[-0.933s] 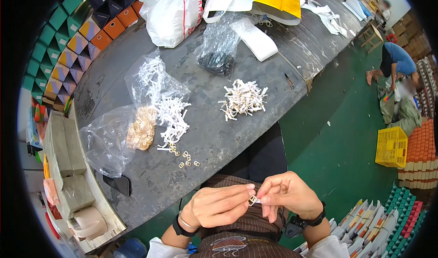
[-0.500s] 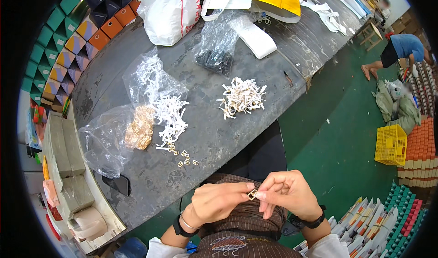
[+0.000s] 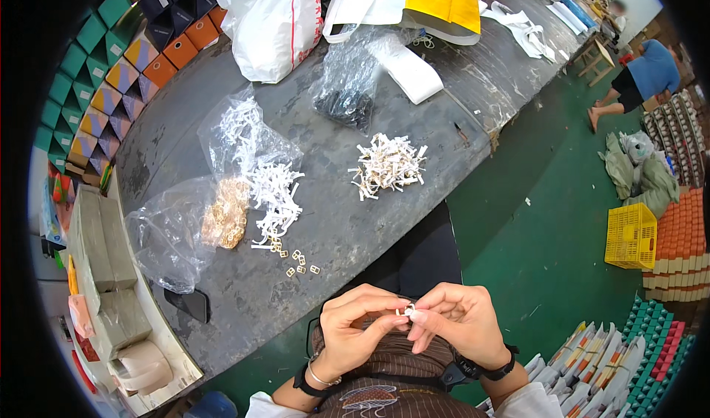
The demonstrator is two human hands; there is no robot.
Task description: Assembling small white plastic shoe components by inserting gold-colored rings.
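Observation:
In front of my body, a small gold buckle (image 3: 410, 307) with a short white strip (image 3: 400, 313) on it sits between my fingertips. My left hand (image 3: 358, 326) pinches at the strip's end with thumb and fingers. On the other side, my right hand (image 3: 464, 325) pinches the buckle; its fingertips partly cover the piece. Beyond them on the dark table (image 3: 296, 300) lie several loose gold buckles (image 3: 298, 257), a bag of gold buckles (image 3: 226, 215) and a pile of white strips (image 3: 275, 196). To the right is a heap of strips with buckles attached (image 3: 388, 168).
A dark phone (image 3: 188, 305) lies at the table's left edge. White and yellow bags (image 3: 270, 30) and a clear bag with black contents (image 3: 346, 107) stand farther back. On the right, a person (image 3: 651, 74) bends over beyond a yellow crate (image 3: 631, 235).
My left hand has turned, its thumb now showing at the fingertips, and white strip now shows at the buckle. The view has shifted slightly. The far person has moved a little left.

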